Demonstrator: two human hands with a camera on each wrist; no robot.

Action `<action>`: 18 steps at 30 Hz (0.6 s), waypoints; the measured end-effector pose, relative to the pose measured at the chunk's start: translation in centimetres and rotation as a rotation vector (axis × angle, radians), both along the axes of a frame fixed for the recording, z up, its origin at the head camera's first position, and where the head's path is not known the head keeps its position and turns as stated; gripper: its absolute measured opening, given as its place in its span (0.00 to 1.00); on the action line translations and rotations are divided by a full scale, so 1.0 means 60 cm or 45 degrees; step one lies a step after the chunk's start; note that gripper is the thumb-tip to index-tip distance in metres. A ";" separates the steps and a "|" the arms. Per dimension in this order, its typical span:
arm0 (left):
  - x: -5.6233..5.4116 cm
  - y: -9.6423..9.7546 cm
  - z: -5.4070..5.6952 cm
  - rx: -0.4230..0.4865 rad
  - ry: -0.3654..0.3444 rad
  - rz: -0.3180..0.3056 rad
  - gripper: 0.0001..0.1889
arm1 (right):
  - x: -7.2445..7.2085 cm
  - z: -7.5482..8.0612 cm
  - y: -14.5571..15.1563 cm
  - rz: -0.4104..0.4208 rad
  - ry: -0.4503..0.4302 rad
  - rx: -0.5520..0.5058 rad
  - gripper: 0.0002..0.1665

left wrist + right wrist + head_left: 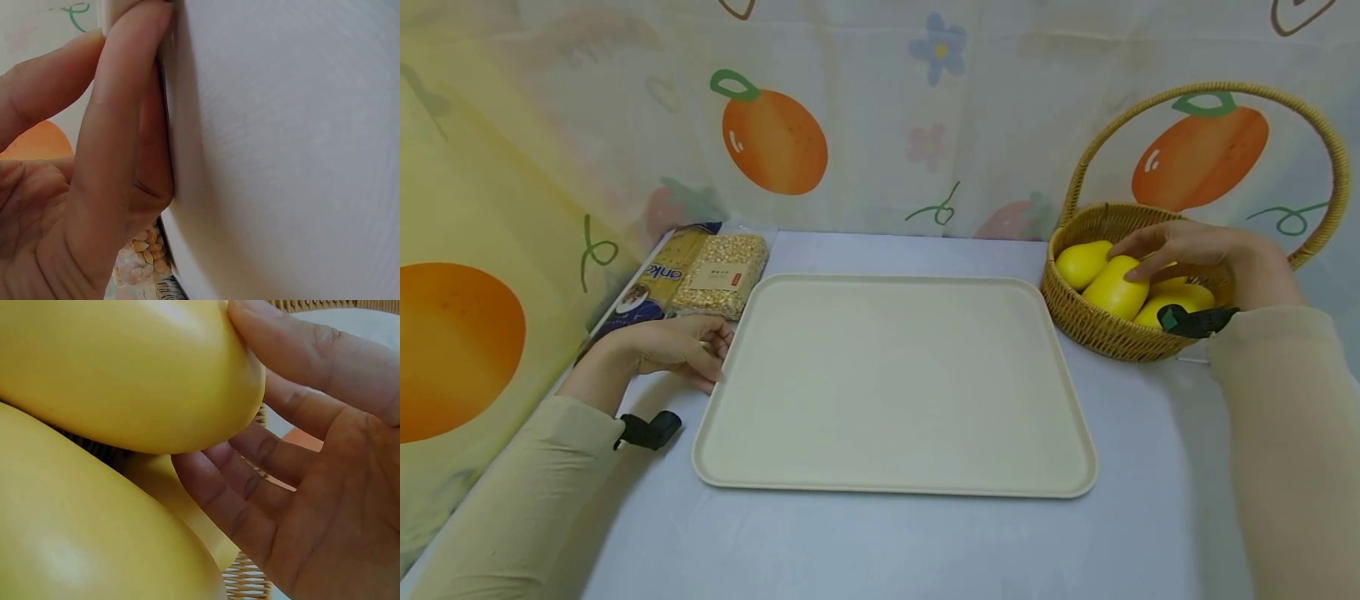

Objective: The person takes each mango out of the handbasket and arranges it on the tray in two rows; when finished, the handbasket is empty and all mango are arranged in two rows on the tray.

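Observation:
At the right, a brown wicker basket [1093,337] holds several smooth yellow pear-shaped fruits. My right hand [1206,250] reaches into it and grips the tapered end of one yellow fruit [1116,292], thumb on one side and fingers on the other. Close up in the right wrist view, this fruit [131,375] lies above another yellow fruit [81,519]. A cream rectangular tray [895,383] lies flat on the table. My left hand [677,350] pinches its left rim between thumb and fingers; in the left wrist view only a corner of the tray shows at the top.
Behind my left hand lie a clear bag of corn kernels [718,275] and a gold-and-blue packet [658,279]. The basket's tall arched handle [1217,87] rises over the fruits. A fruit-print curtain [865,125] hangs along the table's back edge.

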State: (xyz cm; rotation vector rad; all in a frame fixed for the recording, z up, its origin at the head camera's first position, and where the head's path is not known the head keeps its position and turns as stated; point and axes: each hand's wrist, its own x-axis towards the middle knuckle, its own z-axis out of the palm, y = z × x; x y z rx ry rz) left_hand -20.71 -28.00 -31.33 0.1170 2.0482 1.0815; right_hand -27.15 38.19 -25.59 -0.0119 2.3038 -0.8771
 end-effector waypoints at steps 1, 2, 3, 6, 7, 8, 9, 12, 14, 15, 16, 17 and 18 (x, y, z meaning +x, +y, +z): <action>0.000 -0.001 0.000 0.003 0.000 -0.002 0.28 | -0.002 0.000 0.000 0.030 0.005 0.004 0.38; 0.000 -0.001 0.000 0.007 -0.001 -0.003 0.28 | -0.003 0.001 0.001 0.053 0.005 0.003 0.38; 0.000 -0.002 0.001 0.010 -0.001 -0.003 0.28 | -0.004 0.002 0.002 0.060 0.006 0.004 0.37; 0.000 -0.002 0.001 0.010 0.003 -0.006 0.28 | -0.004 0.001 0.003 0.043 -0.032 -0.018 0.34; 0.001 -0.002 0.002 0.008 0.005 -0.006 0.28 | -0.004 0.001 0.004 0.048 -0.042 -0.030 0.33; 0.001 -0.002 0.002 0.006 0.008 -0.005 0.28 | -0.004 0.001 0.004 0.048 -0.060 -0.037 0.32; 0.001 -0.002 0.002 0.004 0.010 -0.004 0.28 | -0.004 0.001 0.004 0.050 -0.075 -0.039 0.31; 0.002 -0.001 0.001 0.001 0.016 0.002 0.28 | -0.004 0.000 0.004 0.066 -0.129 -0.070 0.30; 0.002 -0.001 0.000 0.002 0.020 0.009 0.27 | -0.004 -0.001 0.005 0.060 -0.143 -0.077 0.29; 0.003 -0.001 0.000 0.003 0.021 0.011 0.27 | -0.003 -0.001 0.005 0.065 -0.137 -0.080 0.29; 0.003 0.000 0.000 0.004 0.020 0.013 0.27 | -0.003 -0.001 0.005 0.066 -0.134 -0.082 0.29; 0.003 0.000 -0.001 0.003 0.019 0.014 0.27 | -0.002 -0.002 0.005 0.070 -0.128 -0.088 0.28; 0.004 0.000 -0.001 0.003 0.018 0.015 0.27 | -0.002 -0.003 0.005 0.073 -0.123 -0.093 0.28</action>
